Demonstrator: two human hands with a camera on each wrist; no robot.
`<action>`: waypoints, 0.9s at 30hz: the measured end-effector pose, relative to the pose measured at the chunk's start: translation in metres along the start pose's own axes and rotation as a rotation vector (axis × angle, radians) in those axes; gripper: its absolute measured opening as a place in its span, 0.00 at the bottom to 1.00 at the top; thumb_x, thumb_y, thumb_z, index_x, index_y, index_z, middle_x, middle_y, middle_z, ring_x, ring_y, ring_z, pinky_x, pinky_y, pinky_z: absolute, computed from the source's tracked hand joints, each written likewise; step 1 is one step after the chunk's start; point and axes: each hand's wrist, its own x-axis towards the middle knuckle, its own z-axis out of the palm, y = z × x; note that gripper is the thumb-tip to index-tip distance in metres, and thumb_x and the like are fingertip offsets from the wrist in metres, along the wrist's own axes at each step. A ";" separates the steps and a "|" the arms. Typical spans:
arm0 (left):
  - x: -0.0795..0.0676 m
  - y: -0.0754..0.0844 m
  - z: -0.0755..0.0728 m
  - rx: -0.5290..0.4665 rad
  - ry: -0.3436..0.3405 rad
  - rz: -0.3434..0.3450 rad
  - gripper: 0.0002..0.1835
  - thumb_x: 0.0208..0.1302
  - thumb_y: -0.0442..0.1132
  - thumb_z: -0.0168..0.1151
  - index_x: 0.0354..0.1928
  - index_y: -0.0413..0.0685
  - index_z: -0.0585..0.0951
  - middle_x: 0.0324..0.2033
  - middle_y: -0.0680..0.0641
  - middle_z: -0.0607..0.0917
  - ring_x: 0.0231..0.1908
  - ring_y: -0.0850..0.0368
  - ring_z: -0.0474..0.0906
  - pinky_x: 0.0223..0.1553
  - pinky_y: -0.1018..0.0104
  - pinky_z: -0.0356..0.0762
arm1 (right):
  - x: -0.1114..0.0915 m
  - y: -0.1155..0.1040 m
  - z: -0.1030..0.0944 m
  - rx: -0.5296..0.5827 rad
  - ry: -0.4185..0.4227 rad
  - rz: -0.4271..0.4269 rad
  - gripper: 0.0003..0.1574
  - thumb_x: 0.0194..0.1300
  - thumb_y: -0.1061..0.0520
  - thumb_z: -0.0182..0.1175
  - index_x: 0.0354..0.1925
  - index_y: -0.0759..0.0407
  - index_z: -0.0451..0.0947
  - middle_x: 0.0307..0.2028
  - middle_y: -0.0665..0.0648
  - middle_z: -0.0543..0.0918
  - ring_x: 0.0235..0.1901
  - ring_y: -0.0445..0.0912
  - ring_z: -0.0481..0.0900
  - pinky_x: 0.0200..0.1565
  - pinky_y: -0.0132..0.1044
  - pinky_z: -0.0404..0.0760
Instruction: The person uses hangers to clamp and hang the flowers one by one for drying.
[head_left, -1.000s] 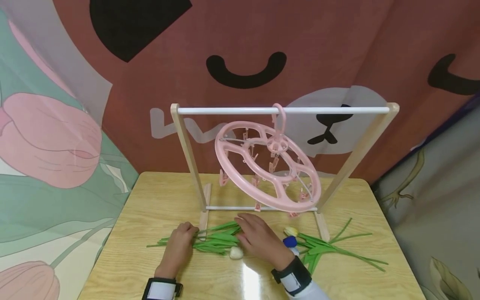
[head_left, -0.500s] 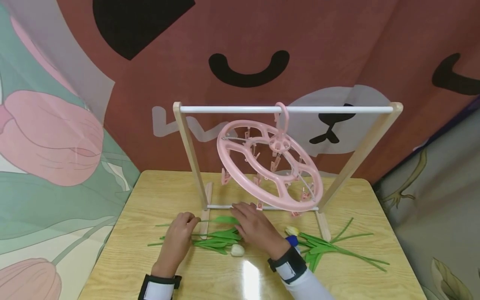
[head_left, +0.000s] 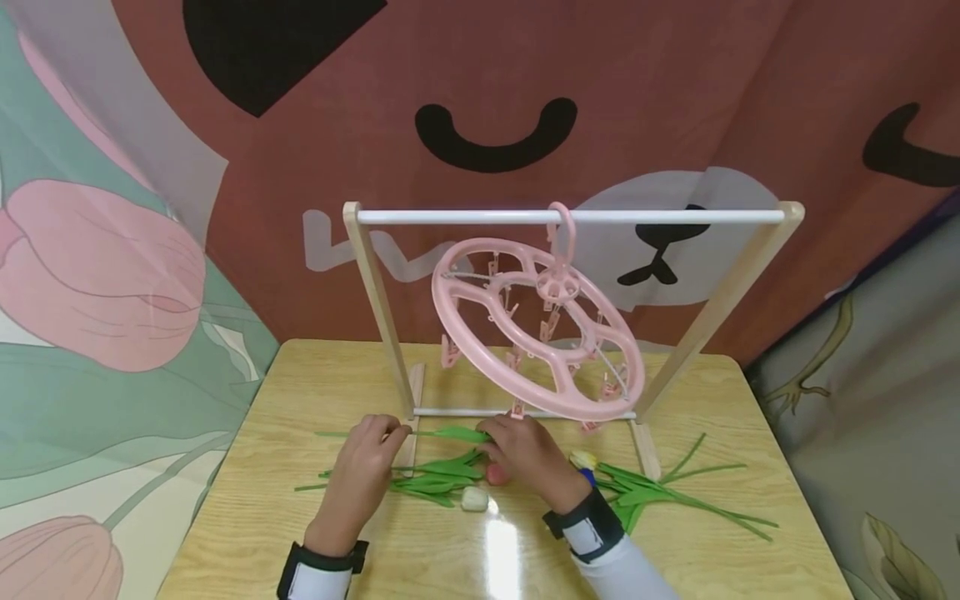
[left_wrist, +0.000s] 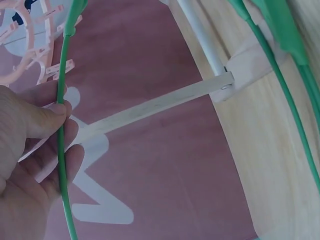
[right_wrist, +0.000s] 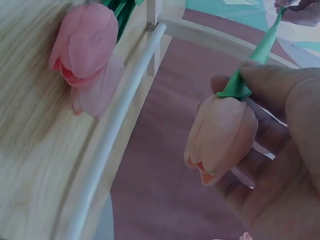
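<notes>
Both hands hold one peach-coloured artificial tulip (right_wrist: 222, 135) above the table. My left hand (head_left: 362, 473) pinches its thin green stem (left_wrist: 62, 145) between thumb and fingers. At the other end my right hand (head_left: 527, 457) pinches the green neck just under the bloom, which hangs beside the curled fingers in the right wrist view. In the head view the right hand hides that bloom. Below the hands lie more tulips with green leaves (head_left: 438, 479), among them a pink bloom (head_left: 497, 474) and a white bloom (head_left: 474, 499).
A round pink clip hanger (head_left: 491, 362) hangs by its hook from the white rail (head_left: 450, 217) of a wooden stand (head_left: 378, 308), just behind the hands. To the right lies another tulip bunch (head_left: 645, 496) with a yellow bloom (head_left: 583, 460) and a blue one, partly hidden by the right wrist.
One tulip has been lifted away from the left bunch, toward the stand. Both hands have shifted slightly along it, and the pink bloom now shows beside the right hand.
</notes>
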 end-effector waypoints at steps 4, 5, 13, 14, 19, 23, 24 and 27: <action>0.002 0.002 -0.002 0.015 0.007 0.004 0.24 0.43 0.11 0.74 0.42 0.38 0.89 0.39 0.43 0.84 0.42 0.48 0.80 0.38 0.57 0.82 | -0.001 -0.001 0.001 0.116 0.004 0.069 0.14 0.61 0.55 0.76 0.42 0.52 0.81 0.33 0.46 0.86 0.32 0.37 0.84 0.32 0.24 0.83; 0.003 0.002 -0.002 0.019 0.018 0.004 0.23 0.42 0.11 0.74 0.41 0.38 0.89 0.39 0.43 0.85 0.42 0.47 0.80 0.39 0.55 0.82 | -0.001 -0.001 0.001 0.130 0.007 0.080 0.14 0.60 0.56 0.76 0.41 0.52 0.81 0.33 0.46 0.86 0.32 0.36 0.83 0.32 0.24 0.83; 0.001 0.003 -0.004 -0.051 0.343 -0.058 0.07 0.70 0.29 0.60 0.39 0.34 0.87 0.38 0.38 0.84 0.42 0.39 0.79 0.41 0.48 0.78 | -0.004 -0.004 -0.005 0.250 -0.027 0.214 0.10 0.66 0.58 0.71 0.44 0.51 0.81 0.34 0.44 0.86 0.32 0.34 0.83 0.31 0.24 0.83; 0.000 0.004 -0.003 -0.077 0.385 -0.076 0.08 0.71 0.30 0.60 0.39 0.34 0.87 0.37 0.38 0.84 0.40 0.40 0.79 0.40 0.51 0.78 | -0.004 -0.004 -0.006 0.264 -0.034 0.228 0.09 0.68 0.58 0.70 0.44 0.51 0.81 0.34 0.43 0.85 0.31 0.34 0.82 0.31 0.24 0.83; -0.009 0.010 0.012 -0.255 0.461 -0.244 0.09 0.58 0.21 0.70 0.40 0.36 0.86 0.36 0.41 0.85 0.37 0.46 0.82 0.36 0.67 0.80 | -0.004 -0.005 -0.006 0.275 -0.001 0.219 0.09 0.68 0.58 0.70 0.45 0.52 0.81 0.33 0.44 0.85 0.30 0.33 0.81 0.32 0.25 0.84; -0.015 0.024 0.030 -0.597 0.379 -0.472 0.14 0.61 0.22 0.70 0.48 0.38 0.86 0.42 0.40 0.89 0.42 0.51 0.86 0.38 0.76 0.85 | -0.002 -0.009 -0.007 0.263 0.036 0.191 0.11 0.66 0.57 0.71 0.45 0.53 0.81 0.35 0.46 0.87 0.33 0.35 0.84 0.33 0.27 0.85; -0.016 0.028 0.034 -0.714 0.346 -0.537 0.14 0.64 0.24 0.68 0.52 0.37 0.85 0.45 0.39 0.89 0.44 0.52 0.86 0.41 0.77 0.86 | -0.001 -0.010 -0.008 0.264 0.039 0.187 0.11 0.66 0.56 0.71 0.45 0.52 0.81 0.36 0.46 0.87 0.34 0.36 0.85 0.33 0.28 0.85; -0.013 0.040 0.042 -1.025 0.258 -0.703 0.18 0.70 0.29 0.64 0.60 0.34 0.81 0.52 0.33 0.87 0.51 0.56 0.86 0.48 0.74 0.87 | 0.001 -0.013 -0.009 0.269 0.028 0.190 0.10 0.68 0.55 0.70 0.45 0.52 0.81 0.36 0.46 0.87 0.35 0.37 0.85 0.34 0.29 0.85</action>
